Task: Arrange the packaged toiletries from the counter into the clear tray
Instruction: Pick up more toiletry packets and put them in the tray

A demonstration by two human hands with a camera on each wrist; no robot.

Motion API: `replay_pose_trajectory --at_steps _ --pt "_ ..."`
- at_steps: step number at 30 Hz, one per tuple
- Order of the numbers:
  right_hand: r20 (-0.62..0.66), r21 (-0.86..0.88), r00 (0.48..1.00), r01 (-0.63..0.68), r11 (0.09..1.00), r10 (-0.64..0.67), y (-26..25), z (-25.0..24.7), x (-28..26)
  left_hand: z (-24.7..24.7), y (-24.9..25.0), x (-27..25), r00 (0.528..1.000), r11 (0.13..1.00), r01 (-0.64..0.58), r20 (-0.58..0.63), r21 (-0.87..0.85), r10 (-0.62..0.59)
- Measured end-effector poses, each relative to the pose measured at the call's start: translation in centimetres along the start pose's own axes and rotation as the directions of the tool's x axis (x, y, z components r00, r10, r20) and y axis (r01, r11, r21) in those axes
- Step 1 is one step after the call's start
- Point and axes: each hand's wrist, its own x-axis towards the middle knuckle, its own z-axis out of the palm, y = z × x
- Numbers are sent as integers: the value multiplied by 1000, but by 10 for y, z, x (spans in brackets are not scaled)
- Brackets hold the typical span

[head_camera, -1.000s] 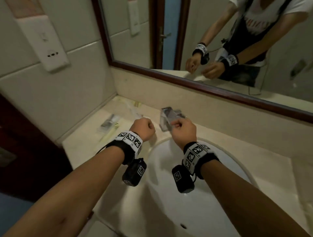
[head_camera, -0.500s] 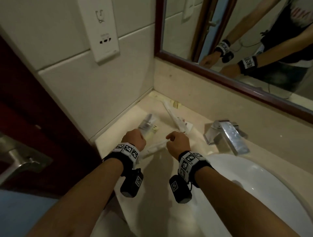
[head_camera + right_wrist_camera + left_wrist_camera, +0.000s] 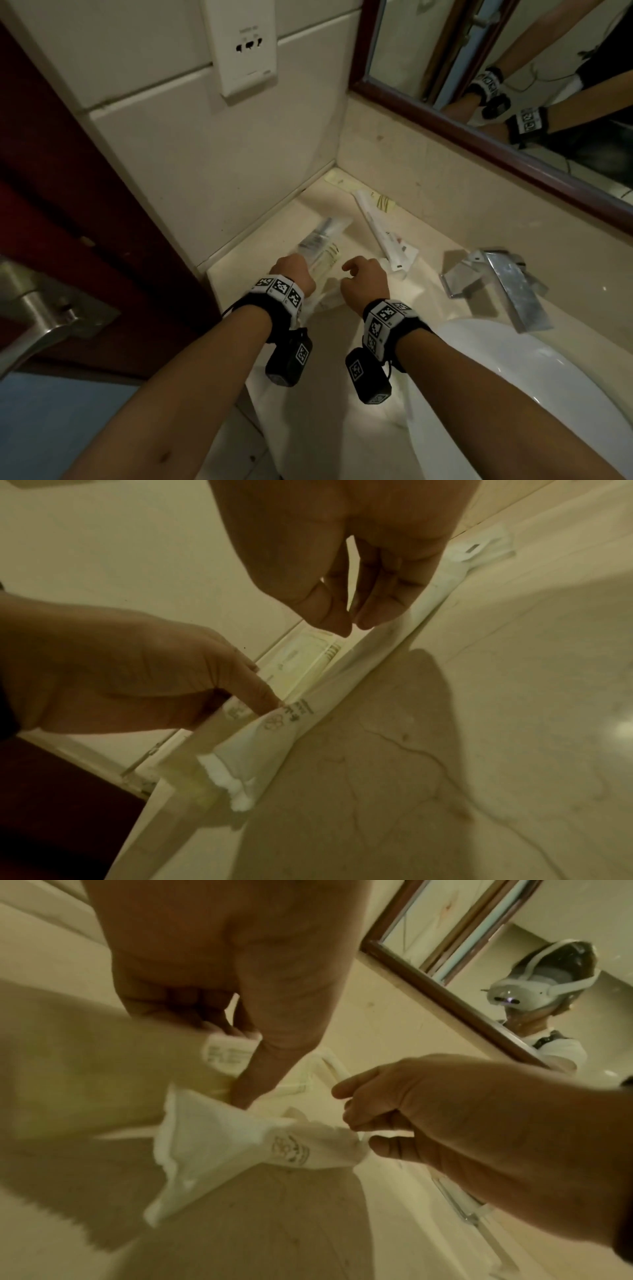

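Packaged toiletries lie scattered in the corner of the tabletop (image 3: 404,308), between the side wall and the sink (image 3: 513,394). Nearest the hands is a long white sachet (image 3: 240,1139) with a printed round emblem and a torn-looking serrated end; it lies on the tabletop under both hands. The left hand (image 3: 294,274) has its fingers curled down onto a second white packet (image 3: 226,1053) with printed text, pinching its edge against the long sachet, so this grip is closed on packaging. The right hand (image 3: 364,281) hovers just above the far part of the long sachet with thumb and fingers loosely curled and close together; in the right wrist view its fingertips (image 3: 329,615) hold nothing, though in the left wrist view they sit right at the sachet's end, so contact cannot be told for sure. Just beyond the left hand lies a clear plastic packet (image 3: 320,243) with a dark item inside. Further back a long white wrapped item (image 3: 383,236) lies diagonally toward the corner, with a small flat pale sachet (image 3: 340,180) against the back wall. To the right stands a chrome faucet (image 3: 507,284) over the white sink. A wood-framed mirror (image 3: 479,85) hangs above, a wall socket plate (image 3: 246,44) sits on the tiled side wall, and a dark red door (image 3: 68,205) with a metal handle (image 3: 41,315) is at the left.
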Motion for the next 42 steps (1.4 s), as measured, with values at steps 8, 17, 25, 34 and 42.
replay_pose_trajectory --at_steps 8,17,25,34,42 --pt "-82 214 997 5 977 13 -1 -32 -8 -35 10 -23 981 973 -189 13 -136 192" --pt "-207 595 972 33 803 113 36 -106 -56 -36 92 -71 870 855 -492 -50 -162 491" --pt "-453 671 824 65 739 339 169 -222 -142 54 233 -144 749 741 -642 43 -198 661" --pt "-586 663 562 -81 744 584 384 -317 -291 198 383 -283 691 719 -589 231 -369 685" --pt "-511 799 328 -159 579 795 528 -346 -417 337 438 -392 570 742 -509 475 -436 670"
